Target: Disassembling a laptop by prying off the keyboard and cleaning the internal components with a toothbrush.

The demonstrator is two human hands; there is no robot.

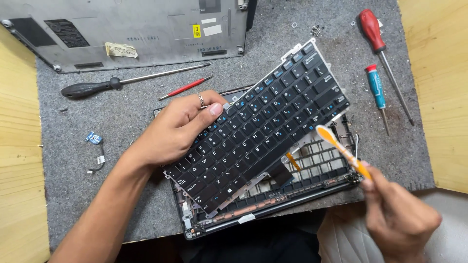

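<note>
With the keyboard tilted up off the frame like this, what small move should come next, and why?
Probably lift the keyboard a little higher with the left hand. Its lower edge sits on the laptop frame, an orange ribbon shows beneath it, and the right hand holds an orange pry tool at the gap.

On the grey laptop base cover (pixel 131 31) at eleven o'clock sit a small yellow square sticker (pixel 196 30), two white rectangular labels (pixel 211 28) beside it, a black rectangular label (pixel 67 32) further left, and a crumpled cream paper label (pixel 121 49) below.
</note>
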